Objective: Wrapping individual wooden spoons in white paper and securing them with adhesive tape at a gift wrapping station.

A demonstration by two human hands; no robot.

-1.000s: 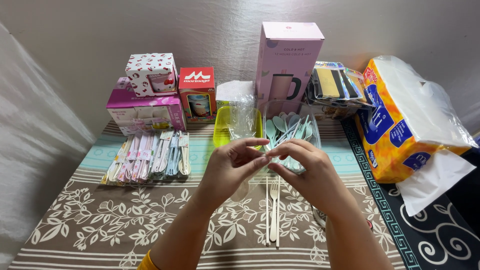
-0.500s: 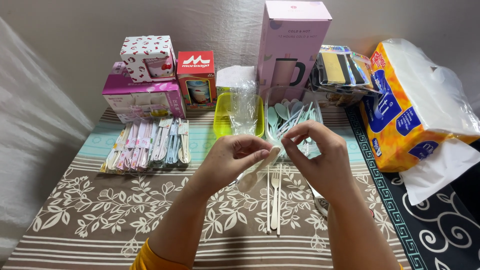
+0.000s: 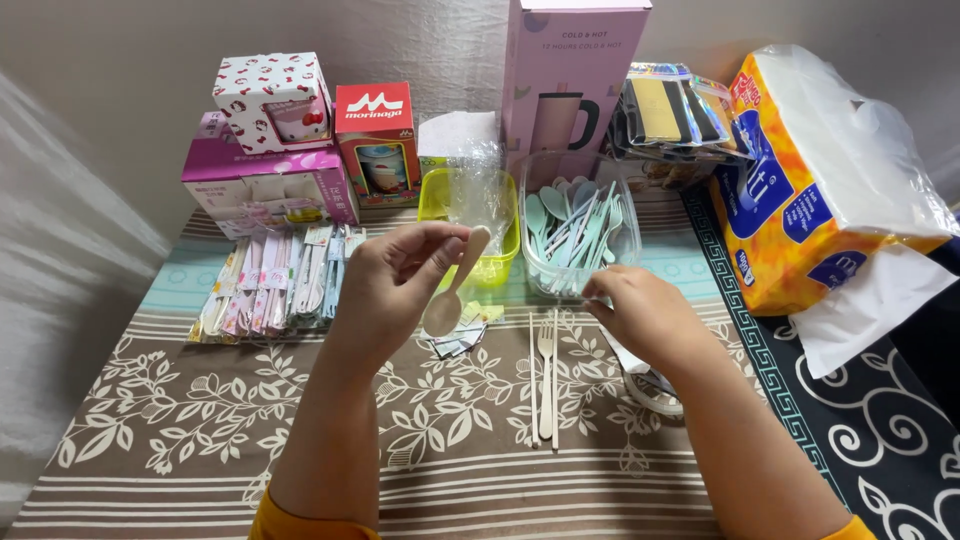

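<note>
The table (image 3: 150, 440) carries it all. Half a second ago both hands met over its middle; now they have parted. The left hand (image 3: 395, 285) is closed on a cream spoon (image 3: 452, 290), lifted above the table's centre. The right hand (image 3: 640, 315), loosely curled and holding nothing, rests by the clear tub (image 3: 530, 190) of pale cutlery. Toward the far edge stand a tall pink box (image 3: 575, 70) and a tissue pack (image 3: 820, 190). A fork (image 3: 546, 375) and chopstick (image 3: 532, 380) lie between the hands; nothing blocks them.

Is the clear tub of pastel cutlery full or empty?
Partly full: the clear tub holds a loose heap of pastel spoons and forks leaning against its walls.
</note>
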